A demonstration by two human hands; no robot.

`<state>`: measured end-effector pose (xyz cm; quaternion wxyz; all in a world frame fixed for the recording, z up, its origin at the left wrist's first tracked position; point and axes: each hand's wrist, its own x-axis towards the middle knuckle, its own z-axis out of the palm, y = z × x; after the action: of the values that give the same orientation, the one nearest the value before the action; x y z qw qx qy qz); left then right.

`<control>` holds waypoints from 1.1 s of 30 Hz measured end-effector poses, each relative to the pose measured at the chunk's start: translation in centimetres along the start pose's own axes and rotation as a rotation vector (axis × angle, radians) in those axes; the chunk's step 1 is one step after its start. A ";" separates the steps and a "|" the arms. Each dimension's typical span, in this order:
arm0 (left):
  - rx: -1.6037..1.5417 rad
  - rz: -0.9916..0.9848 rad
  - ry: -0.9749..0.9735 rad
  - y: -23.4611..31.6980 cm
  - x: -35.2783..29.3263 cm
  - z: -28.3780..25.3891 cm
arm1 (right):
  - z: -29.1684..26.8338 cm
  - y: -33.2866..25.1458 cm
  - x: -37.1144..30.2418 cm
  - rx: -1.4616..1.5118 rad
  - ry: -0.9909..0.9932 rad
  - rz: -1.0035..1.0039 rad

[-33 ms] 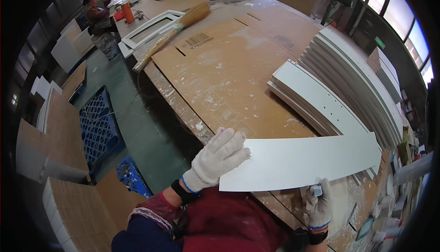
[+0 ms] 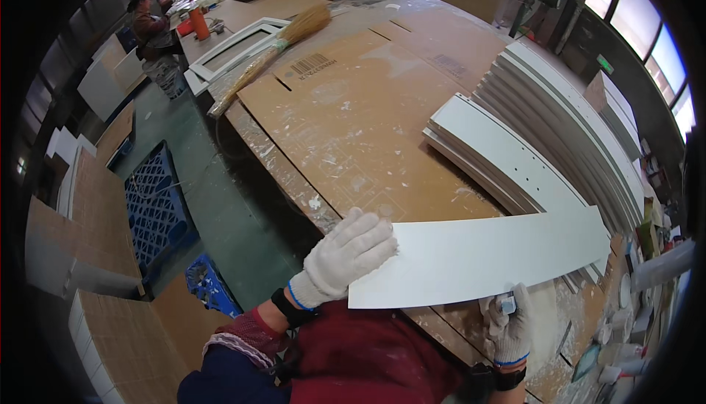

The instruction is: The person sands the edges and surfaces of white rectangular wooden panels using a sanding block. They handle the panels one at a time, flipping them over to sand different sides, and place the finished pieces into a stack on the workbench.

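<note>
We see a barcode with dark print beside it on the cardboard. Our white panel lies before us, its right end over the board stack. Our left hand touches its left end, fingers together; we cannot tell whether it pinches. Our right hand closes round a small block at the near edge.

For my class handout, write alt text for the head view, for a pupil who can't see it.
A person's gloved left hand rests on the left end of a long white panel over a workbench; the gloved right hand holds a small pale object by the panel's near edge. Beyond are stacked white panels and a straw broom.
</note>
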<state>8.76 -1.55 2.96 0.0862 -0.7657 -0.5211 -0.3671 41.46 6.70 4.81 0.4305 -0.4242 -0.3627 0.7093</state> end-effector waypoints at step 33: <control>-1.887 -1.290 0.142 3.5 -8.8 2.7 | 0.4 -3.9 -2.7 -0.131 0.026 -0.094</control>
<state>11.37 -8.16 -3.80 -0.6978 -0.0931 -0.3276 -0.6301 42.98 5.59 9.13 0.4394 -0.4430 -0.4221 0.6577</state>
